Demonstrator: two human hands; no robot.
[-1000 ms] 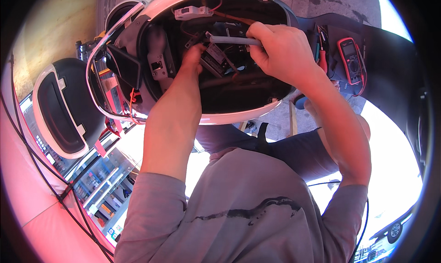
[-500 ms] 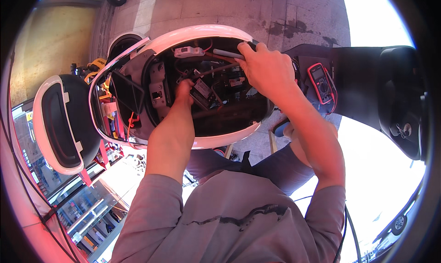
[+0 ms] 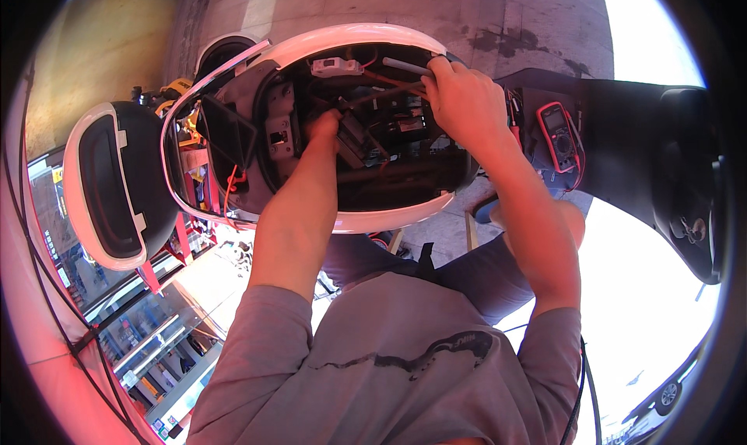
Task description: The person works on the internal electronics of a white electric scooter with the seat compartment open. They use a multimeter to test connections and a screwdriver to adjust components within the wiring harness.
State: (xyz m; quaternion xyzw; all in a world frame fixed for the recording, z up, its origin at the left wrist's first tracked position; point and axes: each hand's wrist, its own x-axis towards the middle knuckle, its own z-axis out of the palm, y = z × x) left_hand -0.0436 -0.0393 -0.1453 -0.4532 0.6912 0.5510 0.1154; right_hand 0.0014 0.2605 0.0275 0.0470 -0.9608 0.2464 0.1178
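My left hand [image 3: 321, 125] reaches into the open body of a scooter [image 3: 366, 33]. Its fingers are closed in shadow against the end of a tilted dark box [image 3: 358, 140] with a pale label; what they grip is hidden. At the right end of the opening my right hand [image 3: 468, 101] is closed around a grey rod-like piece [image 3: 406, 66], which sticks out leftward from the fingers. A thin dark strip [image 3: 381, 95] runs from near that hand toward my left hand. A small white switch box [image 3: 336, 67] with a wire lies by the far rim.
A red multimeter [image 3: 558, 136] lies on the dark footboard to the right. The white and black top box [image 3: 109, 184] sits at left, beside a frame of dark bars [image 3: 226, 130]. Orange-red wire [image 3: 231, 182] hangs near it. Glass shelving [image 3: 148, 359] stands lower left.
The whole view has shifted, so the scooter sits slightly higher and further right. Both hands keep nearly the same places on it; my left hand looks a little more shadowed.
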